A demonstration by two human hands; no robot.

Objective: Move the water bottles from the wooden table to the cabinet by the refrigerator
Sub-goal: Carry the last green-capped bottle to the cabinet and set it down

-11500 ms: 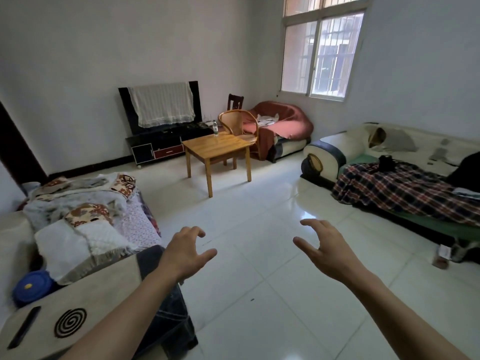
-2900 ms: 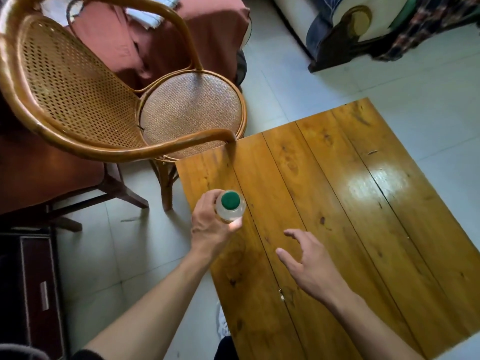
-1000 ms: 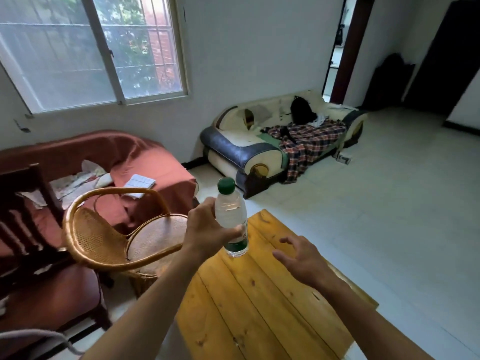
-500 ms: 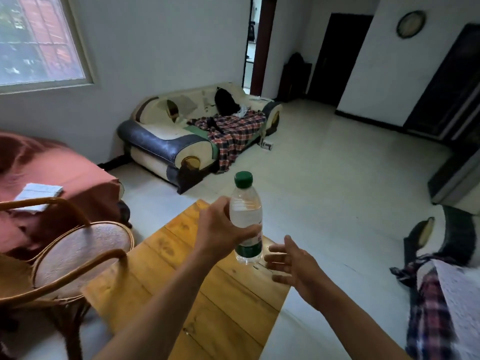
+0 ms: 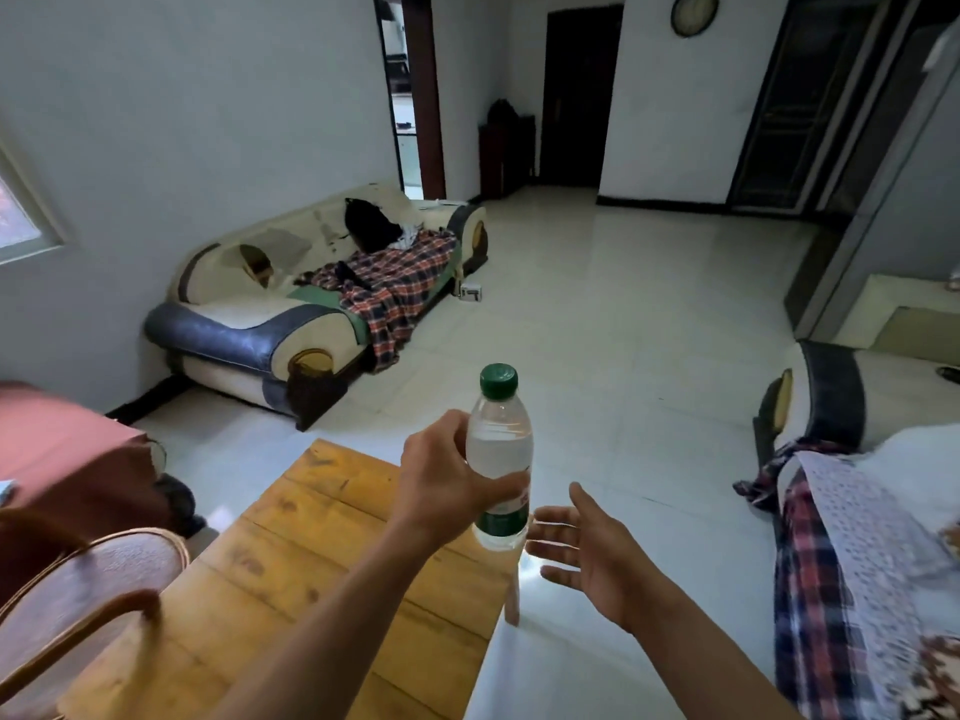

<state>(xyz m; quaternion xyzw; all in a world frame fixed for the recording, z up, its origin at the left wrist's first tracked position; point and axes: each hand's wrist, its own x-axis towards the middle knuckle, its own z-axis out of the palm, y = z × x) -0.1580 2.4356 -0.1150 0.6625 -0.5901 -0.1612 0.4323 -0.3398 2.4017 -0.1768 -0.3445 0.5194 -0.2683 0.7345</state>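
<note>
My left hand [image 5: 441,485] grips a clear water bottle [image 5: 500,444] with a green cap and green label, held upright above the far edge of the wooden table [image 5: 311,574]. My right hand [image 5: 587,553] hovers open just right of the bottle's base, palm turned toward it, fingers spread, holding nothing. No other bottle shows on the table. A tall grey appliance edge [image 5: 883,163] and a low cream cabinet [image 5: 904,314] stand at the far right, partly cut off.
A rattan chair [image 5: 88,589] stands at the lower left beside a red-covered armchair [image 5: 67,459]. A cream and blue sofa [image 5: 291,314] with a plaid blanket lines the left wall. Another blanket-covered sofa [image 5: 857,511] is at the right. Tiled floor [image 5: 623,330] stretches toward dark doorways.
The view has swung right, away from the window toward the room's far side. My left hand still carries the bottle, now over the table's far edge; the right hand stays open beside it.
</note>
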